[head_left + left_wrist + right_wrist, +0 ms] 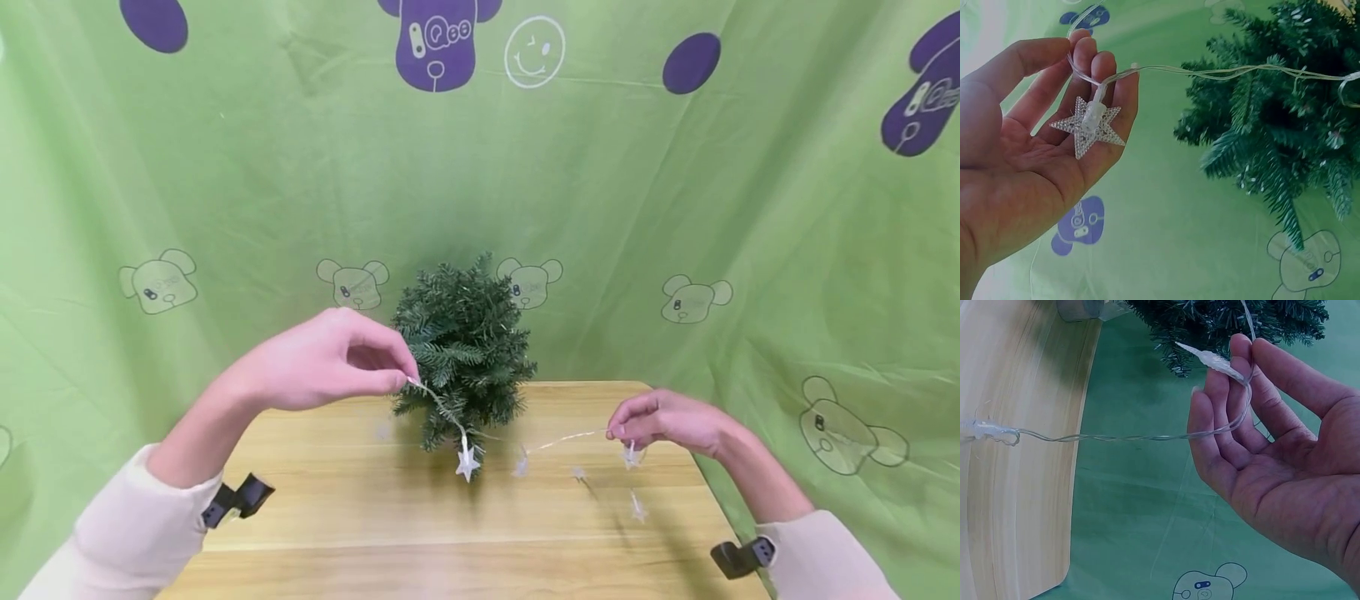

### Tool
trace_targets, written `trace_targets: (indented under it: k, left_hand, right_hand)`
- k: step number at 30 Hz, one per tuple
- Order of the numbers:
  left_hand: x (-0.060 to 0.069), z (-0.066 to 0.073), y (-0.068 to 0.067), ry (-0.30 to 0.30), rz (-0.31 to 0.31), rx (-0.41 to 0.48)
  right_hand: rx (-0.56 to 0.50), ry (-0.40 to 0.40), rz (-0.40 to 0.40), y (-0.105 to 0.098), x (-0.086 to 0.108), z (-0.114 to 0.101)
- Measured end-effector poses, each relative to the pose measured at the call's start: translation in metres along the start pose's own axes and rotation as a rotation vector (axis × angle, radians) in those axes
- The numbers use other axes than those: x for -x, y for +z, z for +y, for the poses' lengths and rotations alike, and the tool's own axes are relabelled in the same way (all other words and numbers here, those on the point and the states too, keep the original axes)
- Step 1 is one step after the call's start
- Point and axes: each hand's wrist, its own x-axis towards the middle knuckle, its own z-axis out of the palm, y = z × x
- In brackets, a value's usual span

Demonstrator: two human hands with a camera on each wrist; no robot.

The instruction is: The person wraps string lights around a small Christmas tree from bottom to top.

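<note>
A string of star lights [573,436] hangs in a slack line between my two hands, in front of a small green artificial Christmas tree [465,342]. My left hand [322,362] pinches its clear wire between thumb and index finger at the tree's left side. Against that hand's other fingers dangles a clear star [1088,128]. Right of the tree, my right hand [671,422] pinches the wire with thumb and fingertip. A star [1215,364] lies by those fingers, seen nearly edge-on. Another star [467,460] hangs before the tree's lower branches.
The tree stands on a light wooden table [360,533], whose right edge slopes away beside my right forearm. Green printed cloth [600,208] hangs behind and at both sides. A greyish round object [1079,309] is partly visible under the tree.
</note>
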Motion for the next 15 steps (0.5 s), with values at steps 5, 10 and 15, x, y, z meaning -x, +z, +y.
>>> trace_targets:
  k: [5, 10, 15]
  left_hand:
    - [-0.002, -0.001, 0.013, 0.009, -0.048, 0.002]
    - [-0.002, -0.006, 0.026, -0.004, -0.083, -0.01]
    - [0.002, -0.012, 0.033, -0.02, -0.098, -0.026]
  right_hand:
    - [0.001, 0.004, 0.002, 0.001, 0.0, 0.001]
    - [-0.003, 0.007, 0.0, 0.001, -0.001, 0.003]
    - [-0.007, 0.003, -0.003, 0.0, -0.001, 0.007]
